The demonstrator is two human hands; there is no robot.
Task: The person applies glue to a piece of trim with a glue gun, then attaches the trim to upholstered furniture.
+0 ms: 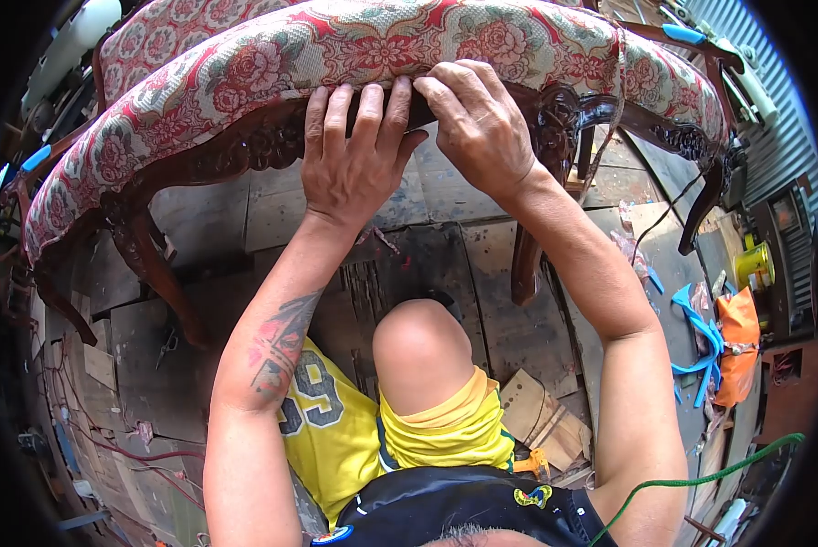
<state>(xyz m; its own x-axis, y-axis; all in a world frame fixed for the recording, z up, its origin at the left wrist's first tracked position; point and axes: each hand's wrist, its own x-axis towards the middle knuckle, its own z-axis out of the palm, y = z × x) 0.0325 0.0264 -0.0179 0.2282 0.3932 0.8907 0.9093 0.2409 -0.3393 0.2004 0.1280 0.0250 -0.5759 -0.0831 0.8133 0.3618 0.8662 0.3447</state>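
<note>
A sofa with floral upholstery fabric [254, 68] in red, cream and green stretches across the top of the view. Below the fabric runs its dark carved wooden frame [236, 150]. My left hand [354, 155] lies with its fingers stretched out and side by side, the fingertips against the lower edge of the fabric at the front rail. Just to its right, my right hand [482, 128] has bent fingers, with thumb and forefinger closed at the same fabric edge. What lies under the right fingertips is mostly hidden.
Carved legs [158, 264] stand on a floor of worn wooden boards [518, 246]. At right lie blue strips [701, 342], an orange bundle [737, 346] and a yellow container [754, 266]. Wood scraps [541, 415] lie beside my knee. A green cord [710, 479] crosses the lower right.
</note>
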